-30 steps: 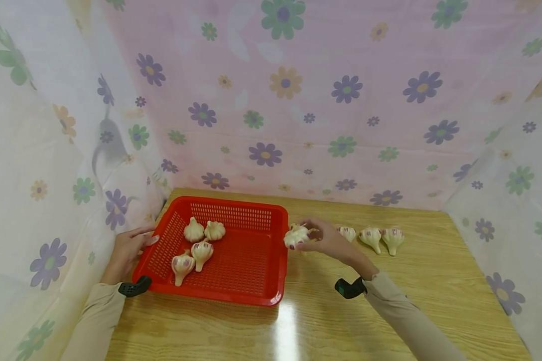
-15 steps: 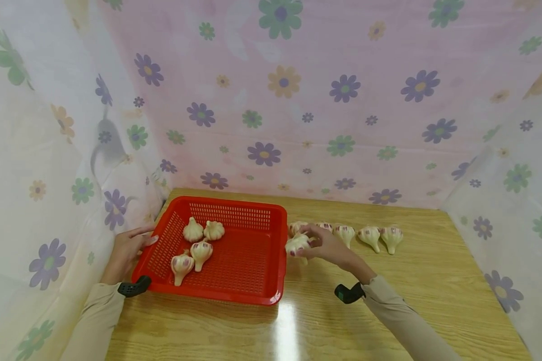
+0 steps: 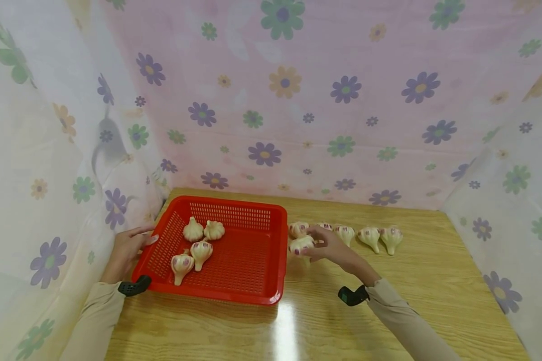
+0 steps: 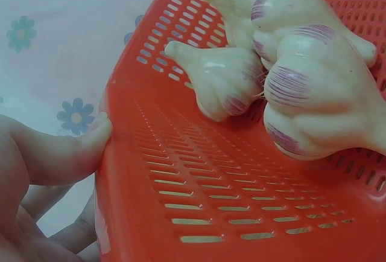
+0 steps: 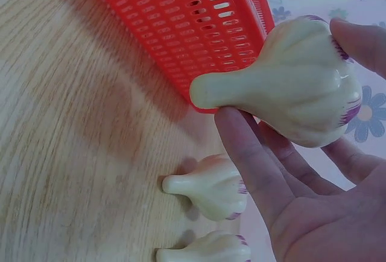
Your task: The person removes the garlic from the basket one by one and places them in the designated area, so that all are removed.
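My right hand (image 3: pixel 331 249) holds a garlic bulb (image 3: pixel 301 245) between thumb and fingers, just right of the red basket (image 3: pixel 241 300). The right wrist view shows this garlic bulb (image 5: pixel 301 84) lying across the fingers, its stem end toward the basket wall (image 5: pixel 181 38). My left hand (image 3: pixel 125 253) grips the basket's left rim. In the left wrist view its thumb lies on the rim (image 4: pixel 111 171) and the other fingers are outside, partly hidden. Several garlic bulbs lie in the basket's left half, one of them a purple-streaked garlic bulb (image 4: pixel 319 93).
Several garlic bulbs lie in a row at the back of the wooden table (image 3: pixel 388 296), to the basket's right; the rightmost garlic bulb (image 3: pixel 391 239) touches or nearly touches its neighbour. A flower-patterned curtain (image 3: pixel 307 100) encloses the back and both sides.
My right hand, with the garlic bulb, has shifted slightly down and right, away from the basket. Bulbs behind it in the row now show. The left hand and basket stay put.
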`<action>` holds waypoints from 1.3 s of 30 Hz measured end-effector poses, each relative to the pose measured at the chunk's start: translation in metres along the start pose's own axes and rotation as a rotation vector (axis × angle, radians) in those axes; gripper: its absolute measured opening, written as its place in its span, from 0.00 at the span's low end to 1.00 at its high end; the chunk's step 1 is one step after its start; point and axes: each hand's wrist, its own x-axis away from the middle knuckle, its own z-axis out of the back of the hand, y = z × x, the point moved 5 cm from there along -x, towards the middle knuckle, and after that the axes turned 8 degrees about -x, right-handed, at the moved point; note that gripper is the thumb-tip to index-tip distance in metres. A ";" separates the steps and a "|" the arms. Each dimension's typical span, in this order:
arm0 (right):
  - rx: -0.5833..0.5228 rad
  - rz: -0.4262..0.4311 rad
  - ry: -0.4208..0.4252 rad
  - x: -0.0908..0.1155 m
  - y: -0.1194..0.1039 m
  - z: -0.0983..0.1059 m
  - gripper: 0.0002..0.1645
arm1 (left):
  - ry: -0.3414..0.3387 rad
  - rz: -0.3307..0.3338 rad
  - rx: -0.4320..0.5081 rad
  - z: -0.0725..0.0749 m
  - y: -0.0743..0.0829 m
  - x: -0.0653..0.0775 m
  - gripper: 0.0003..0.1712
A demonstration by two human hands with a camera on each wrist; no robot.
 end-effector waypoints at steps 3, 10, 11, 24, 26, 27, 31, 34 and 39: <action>-0.027 -0.021 0.008 0.002 0.004 0.001 0.42 | -0.002 -0.002 -0.005 0.000 0.000 0.000 0.32; -0.080 -0.038 0.060 0.004 0.016 0.002 0.43 | -0.007 -0.004 -0.008 0.001 0.000 0.000 0.32; -0.086 -0.041 0.068 0.004 0.018 0.002 0.43 | -0.007 -0.006 -0.006 0.001 0.000 0.000 0.32; -0.177 -0.112 0.125 0.002 0.046 -0.009 0.42 | -0.004 -0.002 -0.003 0.000 -0.002 -0.001 0.31; -0.191 -0.117 0.134 0.002 0.049 -0.010 0.40 | -0.004 0.000 -0.002 0.000 -0.002 -0.001 0.31; -0.197 -0.119 0.140 0.001 0.051 -0.011 0.39 | -0.004 0.001 -0.003 0.000 -0.002 -0.001 0.31; -0.207 -0.129 0.167 0.001 0.056 -0.015 0.33 | -0.001 0.006 -0.003 0.000 -0.002 0.000 0.31; -0.208 -0.137 0.179 0.000 0.060 -0.018 0.33 | 0.000 0.004 -0.007 0.000 -0.002 0.001 0.31; -0.193 -0.139 0.198 0.000 0.063 -0.022 0.34 | 0.004 -0.005 -0.008 0.000 0.000 0.002 0.31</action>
